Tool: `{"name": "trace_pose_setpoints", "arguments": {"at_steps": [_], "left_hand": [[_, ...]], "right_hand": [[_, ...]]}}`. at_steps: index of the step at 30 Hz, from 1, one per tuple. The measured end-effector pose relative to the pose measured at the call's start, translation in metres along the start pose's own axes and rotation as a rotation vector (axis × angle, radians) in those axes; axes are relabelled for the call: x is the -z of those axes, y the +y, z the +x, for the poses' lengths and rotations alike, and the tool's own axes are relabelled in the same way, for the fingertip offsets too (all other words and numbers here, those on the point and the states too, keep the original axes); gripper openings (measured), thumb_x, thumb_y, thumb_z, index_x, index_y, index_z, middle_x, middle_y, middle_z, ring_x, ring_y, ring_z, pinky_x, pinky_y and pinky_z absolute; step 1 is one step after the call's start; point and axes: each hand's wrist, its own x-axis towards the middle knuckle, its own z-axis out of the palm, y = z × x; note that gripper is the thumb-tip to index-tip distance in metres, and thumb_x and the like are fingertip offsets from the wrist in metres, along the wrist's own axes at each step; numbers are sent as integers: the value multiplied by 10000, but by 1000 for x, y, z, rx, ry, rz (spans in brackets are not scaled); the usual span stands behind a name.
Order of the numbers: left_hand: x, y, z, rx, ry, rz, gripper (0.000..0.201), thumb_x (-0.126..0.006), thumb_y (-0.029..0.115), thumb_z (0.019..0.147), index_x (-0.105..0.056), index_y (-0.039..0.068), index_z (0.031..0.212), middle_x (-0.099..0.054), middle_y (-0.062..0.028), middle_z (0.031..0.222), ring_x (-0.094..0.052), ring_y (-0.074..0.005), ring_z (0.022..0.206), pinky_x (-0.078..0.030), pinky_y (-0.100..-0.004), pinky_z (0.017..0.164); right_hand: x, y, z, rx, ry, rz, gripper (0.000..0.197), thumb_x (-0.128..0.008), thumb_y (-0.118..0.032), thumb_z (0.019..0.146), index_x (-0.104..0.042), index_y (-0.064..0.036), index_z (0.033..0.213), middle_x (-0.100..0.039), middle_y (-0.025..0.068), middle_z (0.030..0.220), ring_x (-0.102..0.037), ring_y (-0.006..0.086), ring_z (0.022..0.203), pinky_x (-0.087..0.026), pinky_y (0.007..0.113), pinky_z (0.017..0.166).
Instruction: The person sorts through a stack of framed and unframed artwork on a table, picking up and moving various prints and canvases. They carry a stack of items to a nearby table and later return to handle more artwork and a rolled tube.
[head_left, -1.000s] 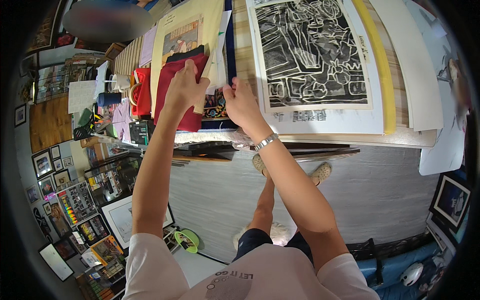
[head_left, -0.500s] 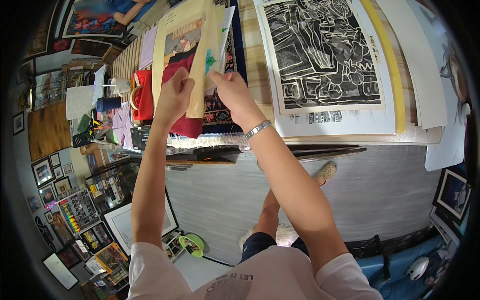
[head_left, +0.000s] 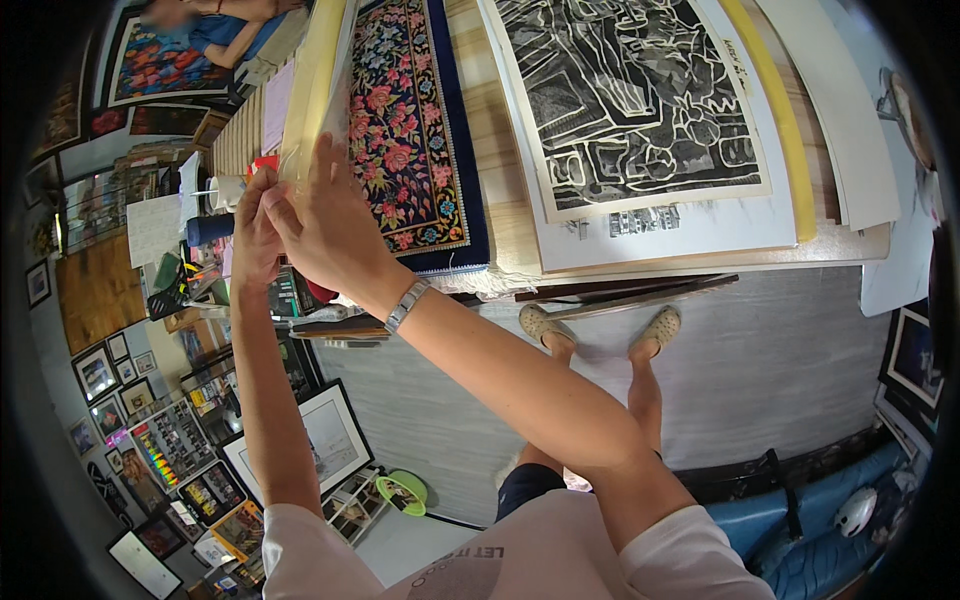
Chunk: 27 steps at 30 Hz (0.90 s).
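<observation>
At the table's left side, both my hands grip the near end of a cream paper folder [head_left: 308, 95], which is tipped up nearly on edge. My left hand [head_left: 257, 232] is closed at its lower left corner. My right hand [head_left: 335, 225] reaches across, fingers along the folder's right side and thumb beside the left hand. A clear, shiny sleeve or sheet shows along that side; what lies inside is hidden. Just right of the folder lies a floral rug [head_left: 400, 130] with a dark blue border. A bit of red cloth [head_left: 322, 291] peeks out below my right wrist.
A black-and-white block print [head_left: 640, 110] lies on white sheets and a yellow-edged board at the right. A white mug [head_left: 226, 190] and a dark blue cylinder [head_left: 210, 231] stand left of my hands. Another person [head_left: 245, 35] sits at the upper left.
Both hands have moved left with the folder, which has turned from lying fairly flat to nearly on edge. More of the floral rug shows, and the red cloth is mostly hidden.
</observation>
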Motion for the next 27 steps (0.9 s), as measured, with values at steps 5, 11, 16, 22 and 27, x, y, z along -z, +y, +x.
{"name": "trace_pose_setpoints", "arguments": {"at_steps": [5,11,16,22,27], "left_hand": [[13,12,2,190,66,-196,129,-525,128,951,-551,34,1034,-580,-15,889,-575,-98,823,-489,-241,720],[37,-8,6,181,34,-115,195,-542,153,935,-564,26,1081,-571,-10,883,-588,-113,839,-493,-256,750],[-15,17,11,221,48,-61,130,-569,173,922,-573,55,977,-513,25,833,-519,-63,826,-431,-218,717],[1,-8,0,162,-30,-162,72,-545,140,929,-539,77,896,-522,35,813,-496,-39,757,-422,-220,653],[-7,7,-3,44,-80,188,154,-530,156,939,-480,36,857,-487,-27,759,-481,-110,715,-413,-265,647]], "right_hand": [[16,-16,0,69,-118,70,750,-529,-351,928,-257,203,1353,-317,421,1363,-298,532,1321,-312,539,1078],[13,-3,10,96,282,87,703,-644,-311,880,-300,102,1333,-501,352,1190,-580,444,1024,-472,458,870],[38,62,42,-359,179,630,189,-546,-144,922,-633,12,984,-660,157,887,-660,250,777,-531,365,680],[71,79,18,-585,8,969,228,-461,-175,1021,-501,16,1138,-610,133,1038,-642,255,934,-553,420,878],[63,88,11,-543,18,980,201,-448,-173,1025,-513,-2,1109,-617,96,1004,-639,216,890,-564,398,841]]}}
